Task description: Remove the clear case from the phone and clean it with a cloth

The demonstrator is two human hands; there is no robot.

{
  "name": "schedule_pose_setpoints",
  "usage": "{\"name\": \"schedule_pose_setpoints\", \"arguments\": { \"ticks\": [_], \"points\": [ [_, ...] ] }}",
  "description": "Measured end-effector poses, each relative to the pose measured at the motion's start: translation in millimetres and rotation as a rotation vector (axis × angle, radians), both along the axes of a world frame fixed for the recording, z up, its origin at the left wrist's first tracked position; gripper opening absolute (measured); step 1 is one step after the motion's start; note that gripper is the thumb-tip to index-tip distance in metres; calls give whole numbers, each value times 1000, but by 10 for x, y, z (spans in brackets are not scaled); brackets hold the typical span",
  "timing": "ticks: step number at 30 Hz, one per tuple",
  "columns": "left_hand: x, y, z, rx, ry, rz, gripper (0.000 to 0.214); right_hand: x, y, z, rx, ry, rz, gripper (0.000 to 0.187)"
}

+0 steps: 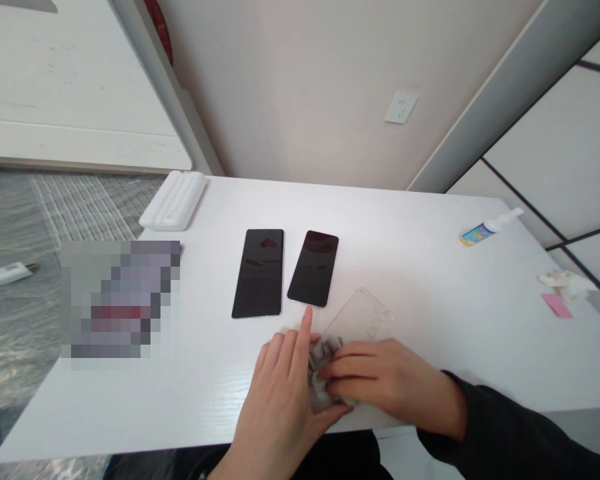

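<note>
Two black phones lie face up side by side on the white table (pixel 430 313): a longer one (pixel 259 273) on the left, a shorter one (pixel 314 268) on the right. Near the front edge a clear phone case (pixel 363 320) lies flat. My left hand (pixel 280 393) rests on its near end, fingers stretched, index finger pointing at the shorter phone. My right hand (pixel 385 383) presses a crumpled grey cloth (pixel 323 373) against the case, fingers closed on it.
A white ribbed box (pixel 174 199) sits at the table's back left. A small spray bottle (pixel 487 229) lies at the right, with a crumpled tissue (pixel 565 283) and a pink slip (pixel 557 305) near the right edge. A blurred patch covers the table's left part.
</note>
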State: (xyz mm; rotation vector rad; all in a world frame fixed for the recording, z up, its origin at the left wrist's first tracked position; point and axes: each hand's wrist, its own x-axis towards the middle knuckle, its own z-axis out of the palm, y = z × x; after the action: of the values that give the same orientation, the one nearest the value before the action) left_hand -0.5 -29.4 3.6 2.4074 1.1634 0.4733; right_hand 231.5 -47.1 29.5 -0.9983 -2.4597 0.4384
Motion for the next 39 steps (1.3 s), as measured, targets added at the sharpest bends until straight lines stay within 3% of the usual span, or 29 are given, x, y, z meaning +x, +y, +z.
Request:
{"name": "schedule_pose_setpoints", "arguments": {
  "ticks": [4, 8, 12, 14, 17, 20, 22, 26, 30, 37, 39],
  "points": [
    [-14, -3, -4, -13, 6, -4, 137, 73, 12, 5, 83, -76, -205, 27],
    [-13, 4, -12, 25, -1, -5, 136, 81, -1, -14, 10, 18, -50, 19],
    [-14, 11, -26, 49, -14, -16, 133, 33, -18, -21, 90, -88, -310, 27],
    [-28, 11, -16, 56, -17, -29, 129, -21, -74, 23, 63, -97, -296, 26],
    [-76, 22, 46, 49, -46, -63, 107, -26, -195, 195, 50, 116, -275, 26],
    [-143, 47, 141, 14, -126, -147, 64, 125, -304, 410, 268, 369, -638, 27],
    [-174, 62, 186, -14, -178, -179, 43, 228, -370, 478, 377, 416, -797, 26],
    [-168, 65, 182, -110, -257, -138, 26, 241, -492, 354, 304, 325, -670, 31],
    [-110, 45, 113, -125, -227, -27, 26, 150, -514, 156, 237, 297, -628, 36],
    [-71, -10, 43, 164, -5, -46, 46, 203, -353, 21, 6, 187, -648, 37],
    [-44, -58, 40, 221, 66, -52, 67, 165, -353, 5, -44, 169, -631, 36]
  ]
}}
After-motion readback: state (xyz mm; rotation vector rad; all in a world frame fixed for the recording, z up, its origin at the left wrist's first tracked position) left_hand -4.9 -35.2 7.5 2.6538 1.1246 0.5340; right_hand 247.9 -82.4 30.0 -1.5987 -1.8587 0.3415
